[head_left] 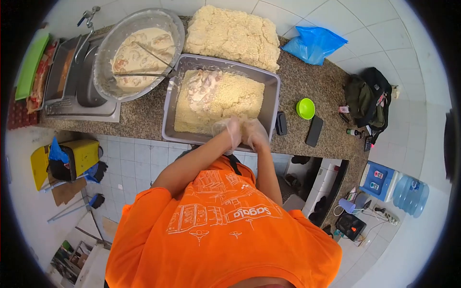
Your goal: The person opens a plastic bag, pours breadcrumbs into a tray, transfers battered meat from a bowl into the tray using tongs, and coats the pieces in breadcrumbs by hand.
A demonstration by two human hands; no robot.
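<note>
Both of my hands wear clear plastic gloves and meet at the near side of a grey tub (168, 110). Pale breadcrumbs (189, 117) fill the tub's floor, and batter-covered meat pieces (204, 89) lie on them just beyond my hands. My left hand (227, 130) curls inward at the crumbs, its fingertips partly hidden. Close beside it, my right hand (254, 132) is closed too, with crumbs about its fingers. What lies between the two hands is too covered to make out.
A large bowl (103, 72) of battered meat with tongs (161, 60) stands left, by the sink (89, 93). Behind the tub lies a crumb-coated heap (233, 36). Rightward are a blue bag (314, 44), green bowl (305, 109), phone (314, 131) and backpack (372, 98).
</note>
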